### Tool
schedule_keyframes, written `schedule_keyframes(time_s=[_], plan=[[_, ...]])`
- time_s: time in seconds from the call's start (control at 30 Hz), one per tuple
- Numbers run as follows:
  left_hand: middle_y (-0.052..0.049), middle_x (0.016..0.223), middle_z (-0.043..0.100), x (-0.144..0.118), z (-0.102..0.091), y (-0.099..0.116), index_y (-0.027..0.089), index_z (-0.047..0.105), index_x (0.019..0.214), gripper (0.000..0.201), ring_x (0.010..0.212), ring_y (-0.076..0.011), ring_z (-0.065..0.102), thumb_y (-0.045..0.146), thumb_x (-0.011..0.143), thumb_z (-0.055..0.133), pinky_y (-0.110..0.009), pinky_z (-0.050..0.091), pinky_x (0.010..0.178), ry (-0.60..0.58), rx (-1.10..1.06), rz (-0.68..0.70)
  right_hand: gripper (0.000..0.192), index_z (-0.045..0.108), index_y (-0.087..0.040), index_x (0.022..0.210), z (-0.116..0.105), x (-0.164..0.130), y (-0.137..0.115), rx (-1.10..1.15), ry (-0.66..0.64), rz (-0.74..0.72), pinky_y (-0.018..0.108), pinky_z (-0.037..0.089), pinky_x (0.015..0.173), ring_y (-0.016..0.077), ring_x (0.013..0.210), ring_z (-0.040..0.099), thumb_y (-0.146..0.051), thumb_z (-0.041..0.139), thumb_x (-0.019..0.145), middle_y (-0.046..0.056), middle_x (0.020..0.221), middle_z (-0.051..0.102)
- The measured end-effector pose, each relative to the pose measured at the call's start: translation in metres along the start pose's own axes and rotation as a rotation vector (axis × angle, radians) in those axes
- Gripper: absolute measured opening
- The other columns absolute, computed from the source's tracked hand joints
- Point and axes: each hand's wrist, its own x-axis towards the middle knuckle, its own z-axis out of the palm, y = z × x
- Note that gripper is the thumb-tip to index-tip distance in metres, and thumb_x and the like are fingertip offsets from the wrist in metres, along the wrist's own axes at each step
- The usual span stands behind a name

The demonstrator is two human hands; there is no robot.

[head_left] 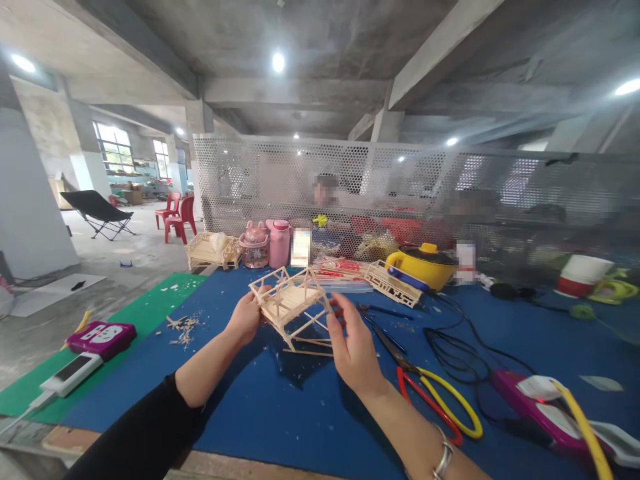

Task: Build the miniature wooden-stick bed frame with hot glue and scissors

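A small wooden stick model [290, 300], shaped like a little bed or frame, is held tilted above the blue mat [280, 407]. My left hand [245, 317] grips its left end. My right hand [353, 347] holds its right side, fingers spread around the thin legs. A few loose sticks [307, 347] lie on the mat just below the model.
Cutters with red and yellow handles [435, 397] lie right of my right hand, beside black cables [450, 347]. A yellow pot [423, 265], pink bottle [279, 243], more stick models [213, 250] and a mesh screen [400, 180] stand at the back. A phone [70, 373] lies at left.
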Motion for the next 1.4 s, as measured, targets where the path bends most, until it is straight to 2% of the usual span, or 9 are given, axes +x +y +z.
schedule_keyframes(time_s=[0.07, 0.17, 0.3, 0.47, 0.67, 0.83, 1.03, 1.27, 1.4], plan=[[0.001, 0.059, 0.063, 0.002, -0.002, -0.001, 0.013, 0.061, 0.1, 0.033, 0.043, -0.0112, 0.055, 0.034, 0.076, 0.067, -0.022, 0.041, 0.045, 0.033, 0.01, -0.006, 0.031, 0.053, -0.019, 0.117, 0.004, 0.005, 0.009, 0.071, -0.131, 0.184, 0.033, 0.049, 0.077, 0.0201, 0.085, 0.062, -0.032, 0.038, 0.093, 0.01, 0.1, 0.065], [0.001, 0.058, 0.063, 0.001, -0.003, 0.001, 0.013, 0.061, 0.098, 0.032, 0.043, -0.0103, 0.055, 0.035, 0.075, 0.068, -0.021, 0.042, 0.044, 0.056, 0.014, -0.005, 0.033, 0.058, -0.018, 0.111, 0.007, 0.01, 0.02, 0.127, -0.182, 0.355, 0.029, 0.048, 0.066, 0.017, 0.065, 0.059, -0.037, 0.04, 0.091, 0.005, 0.08, 0.065], [-0.003, 0.07, 0.069, -0.006, -0.001, 0.008, 0.015, 0.064, 0.096, 0.037, 0.056, -0.0124, 0.064, 0.042, 0.071, 0.071, -0.021, 0.048, 0.052, -0.015, -0.017, 0.021, 0.038, 0.059, -0.016, 0.111, 0.006, 0.013, 0.032, 0.115, -0.123, 0.445, 0.028, 0.046, 0.059, 0.0166, 0.059, 0.057, -0.039, 0.037, 0.089, 0.006, 0.079, 0.065], [-0.006, 0.089, 0.072, -0.012, 0.002, 0.015, 0.017, 0.067, 0.102, 0.048, 0.082, -0.0152, 0.067, 0.035, 0.059, 0.081, -0.023, 0.051, 0.069, -0.094, -0.046, 0.074, 0.042, 0.06, -0.016, 0.108, 0.006, 0.015, 0.048, 0.131, -0.099, 0.534, 0.029, 0.046, 0.055, 0.0177, 0.058, 0.058, -0.042, 0.035, 0.087, 0.007, 0.079, 0.065], [-0.004, 0.087, 0.071, -0.012, 0.002, 0.01, 0.018, 0.069, 0.104, 0.055, 0.078, -0.0136, 0.065, 0.036, 0.054, 0.084, -0.026, 0.049, 0.074, -0.087, -0.009, 0.141, 0.045, 0.059, -0.017, 0.109, 0.01, 0.021, 0.068, 0.236, -0.123, 0.607, 0.028, 0.045, 0.05, 0.0174, 0.051, 0.055, -0.048, 0.041, 0.083, 0.003, 0.064, 0.061], [0.0, 0.075, 0.07, -0.008, 0.0, 0.009, 0.017, 0.07, 0.104, 0.053, 0.068, -0.0106, 0.06, 0.034, 0.055, 0.083, -0.024, 0.046, 0.071, -0.066, 0.071, 0.233, 0.048, 0.054, -0.015, 0.108, 0.019, 0.024, 0.075, 0.372, -0.123, 0.651, 0.03, 0.049, 0.054, 0.0183, 0.057, 0.059, -0.052, 0.042, 0.08, 0.005, 0.069, 0.064], [-0.004, 0.072, 0.072, -0.016, 0.007, 0.003, 0.015, 0.061, 0.12, 0.069, 0.069, -0.0159, 0.064, 0.039, 0.058, 0.08, -0.024, 0.044, 0.061, -0.13, 0.179, 0.235, 0.043, 0.04, -0.021, 0.115, 0.019, 0.027, 0.075, 0.387, -0.078, 0.665, 0.03, 0.053, 0.065, 0.0176, 0.079, 0.065, -0.047, 0.037, 0.082, 0.008, 0.103, 0.065], [-0.01, 0.087, 0.075, -0.002, 0.004, -0.017, 0.011, 0.053, 0.127, 0.069, 0.078, -0.0194, 0.067, 0.048, 0.071, 0.066, -0.027, 0.047, 0.066, 0.041, 0.35, 0.271, 0.047, 0.038, -0.016, 0.128, 0.019, 0.026, 0.08, 0.044, -0.174, 0.655, 0.032, 0.048, 0.081, 0.0187, 0.095, 0.061, -0.026, 0.041, 0.083, 0.01, 0.106, 0.064], [-0.008, 0.089, 0.075, 0.005, -0.005, -0.023, 0.016, 0.06, 0.121, 0.054, 0.081, -0.0224, 0.067, 0.039, 0.073, 0.064, -0.031, 0.046, 0.073, 0.126, 0.584, 0.305, 0.032, 0.062, -0.013, 0.107, 0.016, 0.016, 0.07, -0.184, -0.386, 0.55, 0.033, 0.039, 0.091, 0.0235, 0.102, 0.057, -0.018, 0.055, 0.075, 0.014, 0.106, 0.063]])
